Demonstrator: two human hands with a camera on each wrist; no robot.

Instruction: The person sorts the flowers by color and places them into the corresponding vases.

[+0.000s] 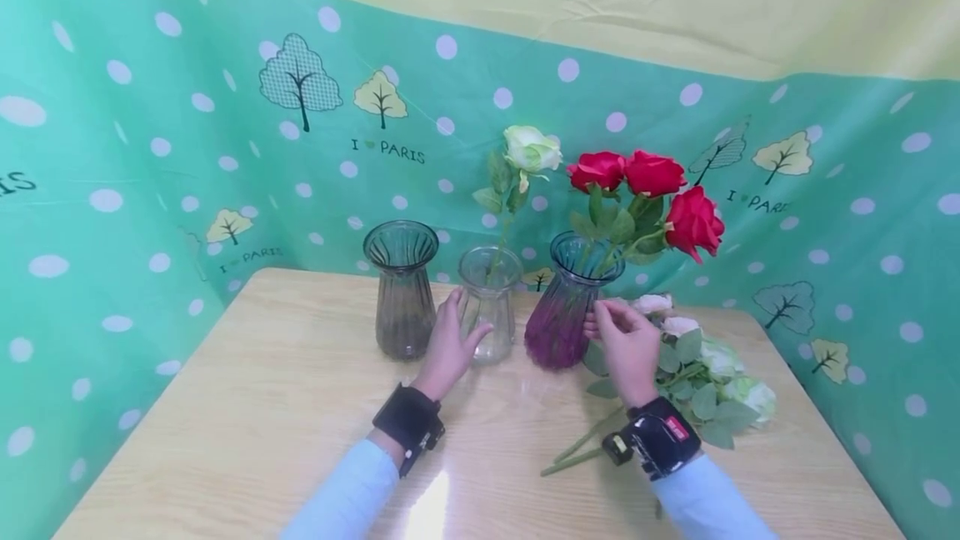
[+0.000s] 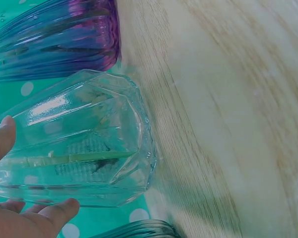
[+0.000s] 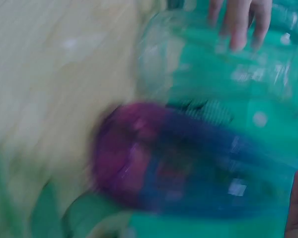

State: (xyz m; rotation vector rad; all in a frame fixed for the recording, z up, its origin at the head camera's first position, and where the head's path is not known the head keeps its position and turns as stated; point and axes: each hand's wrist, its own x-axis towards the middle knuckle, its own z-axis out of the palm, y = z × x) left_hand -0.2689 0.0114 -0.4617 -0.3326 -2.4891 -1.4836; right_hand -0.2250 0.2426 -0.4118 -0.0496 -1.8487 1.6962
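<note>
My left hand (image 1: 448, 347) holds the clear glass vase (image 2: 89, 134), fingers along its left side and thumb across the front. Inside this vase stands one white-green rose (image 1: 532, 148), its green stem (image 2: 94, 156) showing through the glass. Beside the blue-purple vase (image 1: 558, 327) is my right hand (image 1: 630, 350), its fingers loosely bent and nothing visible in them. Whether they touch that vase cannot be told; the right wrist view is blurred. Several red roses (image 1: 655, 173) lean to the right out of the blue-purple vase.
A grey glass vase (image 1: 405, 298) stands to the left of the clear one. Several pale pink and white-green roses (image 1: 720, 357) lie on the wooden table (image 1: 262, 407) under and beside my right forearm, stems toward the front. A green dotted cloth (image 1: 225, 107) hangs behind.
</note>
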